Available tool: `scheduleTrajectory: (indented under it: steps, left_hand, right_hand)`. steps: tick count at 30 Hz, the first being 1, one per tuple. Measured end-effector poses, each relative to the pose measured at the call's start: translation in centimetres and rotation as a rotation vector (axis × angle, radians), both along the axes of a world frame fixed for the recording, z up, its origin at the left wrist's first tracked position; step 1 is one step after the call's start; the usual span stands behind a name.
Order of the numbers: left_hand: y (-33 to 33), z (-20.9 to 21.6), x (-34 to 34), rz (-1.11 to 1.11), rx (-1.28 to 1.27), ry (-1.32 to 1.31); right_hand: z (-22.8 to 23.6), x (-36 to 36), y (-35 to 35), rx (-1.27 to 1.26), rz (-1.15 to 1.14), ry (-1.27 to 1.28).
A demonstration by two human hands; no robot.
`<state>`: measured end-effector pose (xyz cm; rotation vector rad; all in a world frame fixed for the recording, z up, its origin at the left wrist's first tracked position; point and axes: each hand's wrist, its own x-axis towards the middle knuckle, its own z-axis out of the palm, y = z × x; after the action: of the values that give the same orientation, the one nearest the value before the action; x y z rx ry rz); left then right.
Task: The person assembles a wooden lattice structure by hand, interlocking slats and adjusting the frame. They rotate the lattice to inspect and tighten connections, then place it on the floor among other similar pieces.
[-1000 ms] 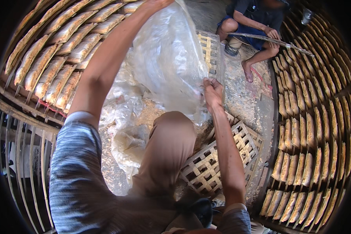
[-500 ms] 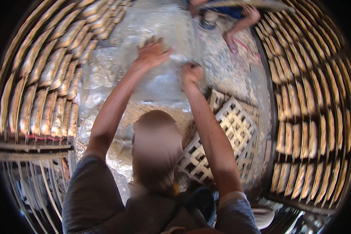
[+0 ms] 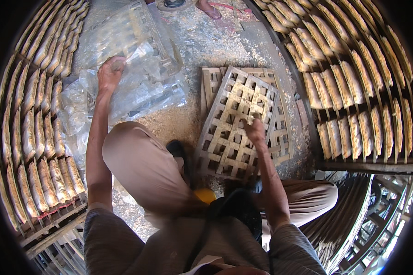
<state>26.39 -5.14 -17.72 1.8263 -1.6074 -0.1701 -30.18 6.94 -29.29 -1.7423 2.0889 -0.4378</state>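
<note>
Crumpled clear plastic sheeting point(image 3: 147, 98) lies to the left. My left hand point(image 3: 111, 75) is closed at the near edge of its upper sheet, seemingly pinching it; the fingertips are partly hidden. Slats of a flat lattice show dimly through the plastic farther off. To the right, a pale wooden lattice panel point(image 3: 225, 110) rests at a slant on another lattice panel point(image 3: 282, 130). My right hand point(image 3: 256, 130) is over the upper panel's right part, thumb and forefinger apart, with nothing visible between them. Whether it touches the slats is unclear.
Racks of long whitish-brown slabs stand on the left point(image 3: 39, 133) and right point(image 3: 348, 87). A person's foot point(image 3: 209, 9) is at the far edge. Crumbs litter the floor point(image 3: 206, 43). My bent knees point(image 3: 137, 156) frame the near side, beside something yellow point(image 3: 205, 196).
My hands have parted: the right left the plastic for the lattice panel, while the left went from spread to closed at the plastic. The view has shifted, bringing my knees into sight.
</note>
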Motion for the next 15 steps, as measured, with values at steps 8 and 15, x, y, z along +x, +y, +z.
scheduleTrajectory:
  steps: [8,15]
  left_hand:
    - [-0.9,1.6,-1.3,0.138,0.145,-0.475]
    - [-2.0,2.2,0.9,0.060,0.266,-0.367]
  right_hand:
    - [-5.8,-8.5,9.6,0.028,-0.229,0.367]
    - [-2.5,-7.0,8.5,0.147,-0.404,0.009]
